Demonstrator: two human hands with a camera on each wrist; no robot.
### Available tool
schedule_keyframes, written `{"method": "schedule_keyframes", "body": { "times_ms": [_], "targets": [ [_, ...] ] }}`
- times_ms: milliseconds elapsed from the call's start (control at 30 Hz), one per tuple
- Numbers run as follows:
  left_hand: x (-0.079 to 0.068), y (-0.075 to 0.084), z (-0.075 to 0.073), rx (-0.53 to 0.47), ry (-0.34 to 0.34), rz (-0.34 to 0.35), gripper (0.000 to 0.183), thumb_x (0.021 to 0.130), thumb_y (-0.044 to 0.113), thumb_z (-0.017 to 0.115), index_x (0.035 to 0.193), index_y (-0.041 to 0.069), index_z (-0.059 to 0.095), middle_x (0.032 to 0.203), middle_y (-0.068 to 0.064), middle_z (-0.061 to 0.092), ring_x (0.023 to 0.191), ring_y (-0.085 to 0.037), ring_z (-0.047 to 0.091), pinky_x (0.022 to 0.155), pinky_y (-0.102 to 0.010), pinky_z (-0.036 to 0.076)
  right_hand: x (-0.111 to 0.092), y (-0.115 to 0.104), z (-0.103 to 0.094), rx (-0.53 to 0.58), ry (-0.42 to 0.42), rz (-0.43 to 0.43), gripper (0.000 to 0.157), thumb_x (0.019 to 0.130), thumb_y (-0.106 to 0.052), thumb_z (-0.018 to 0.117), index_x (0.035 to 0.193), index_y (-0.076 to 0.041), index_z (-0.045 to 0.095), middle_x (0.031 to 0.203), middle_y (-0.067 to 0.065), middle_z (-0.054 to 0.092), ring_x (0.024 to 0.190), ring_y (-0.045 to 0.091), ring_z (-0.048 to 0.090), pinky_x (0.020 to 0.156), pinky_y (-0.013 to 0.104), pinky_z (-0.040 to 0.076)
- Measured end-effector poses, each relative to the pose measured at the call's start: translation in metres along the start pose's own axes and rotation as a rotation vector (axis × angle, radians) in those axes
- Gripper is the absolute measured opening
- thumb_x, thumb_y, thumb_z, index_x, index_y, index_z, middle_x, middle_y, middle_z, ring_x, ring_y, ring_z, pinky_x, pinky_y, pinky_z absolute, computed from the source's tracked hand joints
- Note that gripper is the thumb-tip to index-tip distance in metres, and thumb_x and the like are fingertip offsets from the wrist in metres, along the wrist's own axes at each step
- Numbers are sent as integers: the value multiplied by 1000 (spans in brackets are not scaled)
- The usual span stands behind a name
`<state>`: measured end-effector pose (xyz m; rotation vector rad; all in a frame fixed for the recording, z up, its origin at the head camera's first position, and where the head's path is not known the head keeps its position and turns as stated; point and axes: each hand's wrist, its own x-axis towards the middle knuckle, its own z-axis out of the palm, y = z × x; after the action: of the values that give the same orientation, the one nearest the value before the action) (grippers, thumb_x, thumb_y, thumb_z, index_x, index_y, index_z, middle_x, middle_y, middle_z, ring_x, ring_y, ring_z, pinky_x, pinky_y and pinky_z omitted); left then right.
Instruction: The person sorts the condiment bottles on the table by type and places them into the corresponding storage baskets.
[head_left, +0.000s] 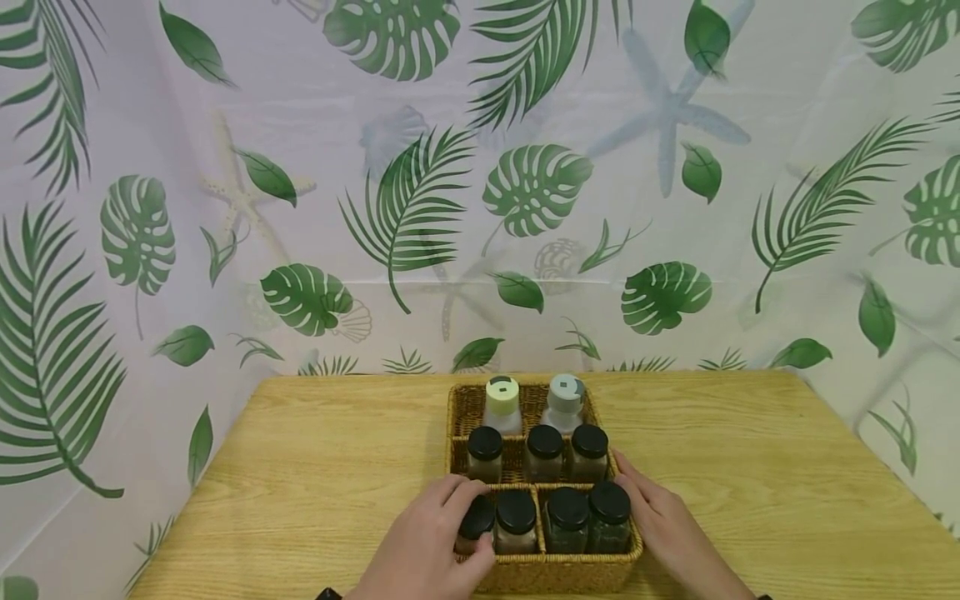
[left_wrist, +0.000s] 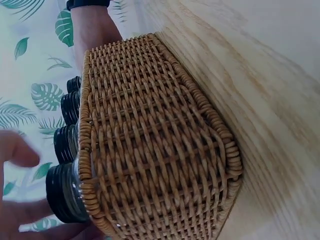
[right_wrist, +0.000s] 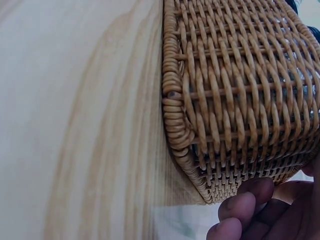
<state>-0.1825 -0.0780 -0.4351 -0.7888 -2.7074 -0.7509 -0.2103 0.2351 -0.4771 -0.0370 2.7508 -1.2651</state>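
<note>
A brown wicker basket (head_left: 566, 573) with compartments holds several jars with black lids. My left hand (head_left: 431, 533) is at its front left corner, fingers and thumb on either side of a black-lidded jar (head_left: 474, 525). In the left wrist view the thumb stands apart from that jar's lid (left_wrist: 65, 192), while the fingers lie close behind it. Beside it stands another black-lidded jar (head_left: 516, 523); two more jars (head_left: 567, 521) share the front right compartment. My right hand (head_left: 667, 521) rests along the basket's right side, fingertips at the woven wall (right_wrist: 240, 100).
Three black-lidded jars (head_left: 544, 454) stand in the middle row. At the back are a yellow-capped bottle (head_left: 502, 400) and a grey-capped bottle (head_left: 564, 400). The basket sits on a wooden table (head_left: 322, 458), with a leaf-patterned cloth (head_left: 555, 317) behind it.
</note>
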Motion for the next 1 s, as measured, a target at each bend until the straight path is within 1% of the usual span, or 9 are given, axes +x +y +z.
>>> {"method": "schedule_keyframes", "body": {
  "times_ms": [133,200,333,433,567,700,767,833,1000],
  "targets": [
    [4,-5,0,-7,129,-109,30,97,28,62,122,13,67,110,-1,66,95,-15,63,78,-34,56,1,0,1,-7,3,-1,67,108,-52,30,160,-11,26,159,22,32,142,42,38,108,57,42],
    [8,-12,2,-6,138,-172,33,101,31,57,126,11,66,99,0,66,84,-11,61,69,-31,52,1,-1,1,-11,7,4,66,108,-52,30,160,-11,27,159,22,32,136,46,46,103,55,47],
    [14,-26,5,-75,5,-290,60,107,52,37,140,6,57,72,7,58,58,-7,51,52,-26,39,2,-1,2,-31,14,16,68,108,-54,29,160,-11,28,158,24,34,123,49,55,97,51,50],
    [15,-34,9,-145,-85,-328,75,106,61,24,146,3,50,60,8,52,50,-8,48,51,-28,37,2,-1,3,-35,16,23,67,108,-55,29,160,-12,29,158,22,35,133,47,49,103,56,46],
    [16,-40,13,-182,-111,-341,60,110,45,30,149,3,45,56,7,47,44,-9,40,50,-28,31,1,-2,3,-38,18,17,67,108,-55,29,160,-12,29,157,22,36,139,44,42,106,58,43],
    [16,-42,16,-210,-132,-356,52,109,29,35,154,3,38,52,7,40,41,-11,28,44,-28,23,1,-2,3,-35,27,17,68,107,-55,29,160,-12,30,155,23,40,131,46,51,104,57,45],
    [17,-42,18,-218,-140,-352,53,109,29,34,155,2,35,52,7,39,42,-11,27,44,-28,22,1,-2,3,-30,26,22,68,107,-55,29,160,-12,29,138,27,57,105,45,64,97,51,50],
    [17,-43,20,-223,-147,-345,54,110,30,33,156,2,32,53,7,38,43,-11,26,45,-28,23,2,-2,2,-20,29,30,66,107,-54,30,160,-14,30,105,24,68,67,32,60,88,43,50],
    [17,-44,23,-248,-161,-329,56,111,33,29,158,1,27,55,7,36,45,-11,22,47,-29,23,4,-2,1,-17,24,23,65,108,-52,31,159,-12,30,79,19,62,50,24,46,84,37,47]
  ]
}}
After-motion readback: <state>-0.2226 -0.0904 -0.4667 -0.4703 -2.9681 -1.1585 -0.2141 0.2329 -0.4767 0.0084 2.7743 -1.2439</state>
